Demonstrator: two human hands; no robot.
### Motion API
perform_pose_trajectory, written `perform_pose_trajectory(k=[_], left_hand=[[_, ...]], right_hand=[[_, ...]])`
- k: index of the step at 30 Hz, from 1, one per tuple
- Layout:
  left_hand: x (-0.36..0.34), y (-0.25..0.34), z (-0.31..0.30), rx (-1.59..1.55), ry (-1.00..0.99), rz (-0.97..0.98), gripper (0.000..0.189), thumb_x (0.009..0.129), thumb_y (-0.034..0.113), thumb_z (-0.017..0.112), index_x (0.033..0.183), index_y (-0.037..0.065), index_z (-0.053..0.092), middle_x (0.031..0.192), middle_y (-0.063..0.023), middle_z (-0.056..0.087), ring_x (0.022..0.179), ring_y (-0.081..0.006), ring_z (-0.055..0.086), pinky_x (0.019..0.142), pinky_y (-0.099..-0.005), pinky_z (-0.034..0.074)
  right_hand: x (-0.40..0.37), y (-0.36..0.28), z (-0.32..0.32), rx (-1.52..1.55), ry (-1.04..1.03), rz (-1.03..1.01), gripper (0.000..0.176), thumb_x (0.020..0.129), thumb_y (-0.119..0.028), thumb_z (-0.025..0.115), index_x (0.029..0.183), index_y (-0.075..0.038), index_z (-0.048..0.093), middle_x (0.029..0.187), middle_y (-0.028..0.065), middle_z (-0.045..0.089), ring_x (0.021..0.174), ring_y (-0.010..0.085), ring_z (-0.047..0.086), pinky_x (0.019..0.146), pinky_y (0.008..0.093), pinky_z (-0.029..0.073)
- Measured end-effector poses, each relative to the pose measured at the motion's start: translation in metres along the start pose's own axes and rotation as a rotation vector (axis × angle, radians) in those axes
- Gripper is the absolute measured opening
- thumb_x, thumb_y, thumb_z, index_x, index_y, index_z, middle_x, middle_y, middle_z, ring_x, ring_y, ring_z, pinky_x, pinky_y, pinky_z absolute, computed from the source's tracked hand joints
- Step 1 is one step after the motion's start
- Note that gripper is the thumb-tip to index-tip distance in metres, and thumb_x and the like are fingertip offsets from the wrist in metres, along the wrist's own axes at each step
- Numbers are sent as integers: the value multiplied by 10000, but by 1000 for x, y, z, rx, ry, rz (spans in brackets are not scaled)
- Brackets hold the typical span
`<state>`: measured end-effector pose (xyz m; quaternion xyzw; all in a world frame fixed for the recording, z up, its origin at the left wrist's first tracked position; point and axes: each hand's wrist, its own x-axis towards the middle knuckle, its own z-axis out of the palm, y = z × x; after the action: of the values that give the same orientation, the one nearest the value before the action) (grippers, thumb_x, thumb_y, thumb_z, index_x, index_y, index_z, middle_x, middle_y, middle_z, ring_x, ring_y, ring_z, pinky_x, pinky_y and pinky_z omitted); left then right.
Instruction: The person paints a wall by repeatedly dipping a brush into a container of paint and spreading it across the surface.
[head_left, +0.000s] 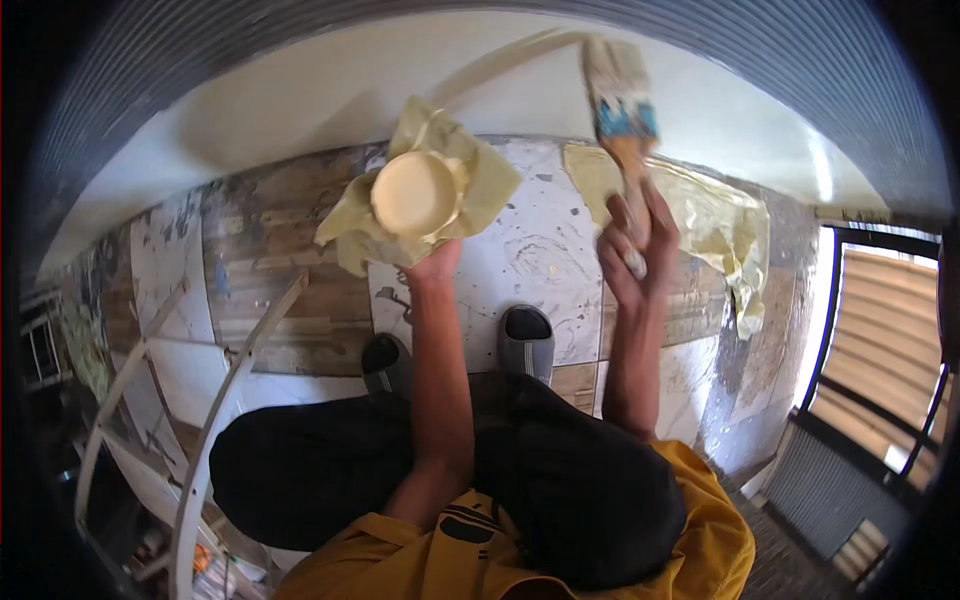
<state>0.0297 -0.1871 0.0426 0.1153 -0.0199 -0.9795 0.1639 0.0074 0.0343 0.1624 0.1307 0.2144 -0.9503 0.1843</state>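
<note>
One paint pot [415,192], one paintbrush [622,110], two hands. The left hand [436,264] props the open pot from below, its fingers closed up into the one cream-stained cloth [487,178] wrapped round it and mostly hidden there; the pot is full of cream paint and is held up in front of the person, above the boards. The right hand [636,248] is clenched round the brush's wooden handle, fingers pressed together on it, with the blue-banded head raised and the bristles lying against the cream wall [300,90].

Two grey shoes [527,340] stand on a platform of planks [280,262] splashed with white and cream paint. One crumpled sheet [722,228], smeared with the same cream, lies on the planks to the right of the brush hand. A white metal frame [205,440] rises at the left. At the right there is a window with slats [880,340], and dark ribbed sheeting [760,50] runs above the wall
</note>
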Motion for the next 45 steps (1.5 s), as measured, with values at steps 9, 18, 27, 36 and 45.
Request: perform_pose_trajectory(k=[9, 18, 27, 36, 45], left_hand=[[-15, -11, -3, -59, -105, -121, 679, 851, 647, 444, 1329, 166, 475, 1370, -48, 465, 1293, -260, 393, 1086, -484, 289], [-22, -20, 17, -183, -115, -191, 660, 869, 622, 430, 1318, 142, 486, 1344, -84, 491, 1247, -296, 445, 1039, -515, 350], [-28, -18, 17, -175, -85, -269, 652, 850, 637, 446, 1294, 164, 506, 1312, -60, 510, 1228, -274, 455, 1045, -497, 346], [-27, -28, 11, -104, -25, -262, 749, 804, 689, 474, 1341, 168, 466, 1385, -68, 449, 1289, -278, 399, 1072, -502, 304], [-24, -35, 0, -106, -40, -289, 728, 818, 674, 476, 1344, 171, 458, 1376, -56, 460, 1286, -276, 408, 1058, -512, 327]], right_hand=[[-62, -17, 102, -1928, -253, -108, 299, 819, -55, 632, 1112, -9, 591, 674, 111, 628, 510, 156, 579, 505, 278, 438], [-47, 5, 142, -2351, -498, -69, 342, 824, -87, 650, 1159, -41, 593, 756, 173, 679, 601, 256, 670, 572, 345, 508], [-61, -23, 83, -1869, -186, 197, 364, 868, -99, 549, 1221, -23, 510, 512, -33, 395, 427, 54, 297, 424, 236, 239], [-52, -16, -53, -561, -71, 340, 545, 867, -215, 577, 1347, -30, 397, 916, 195, 585, 685, 217, 575, 515, 312, 484], [-36, 19, -60, -431, -279, 247, 442, 880, -257, 607, 1226, -4, 496, 893, 206, 579, 557, 194, 541, 397, 259, 393]])
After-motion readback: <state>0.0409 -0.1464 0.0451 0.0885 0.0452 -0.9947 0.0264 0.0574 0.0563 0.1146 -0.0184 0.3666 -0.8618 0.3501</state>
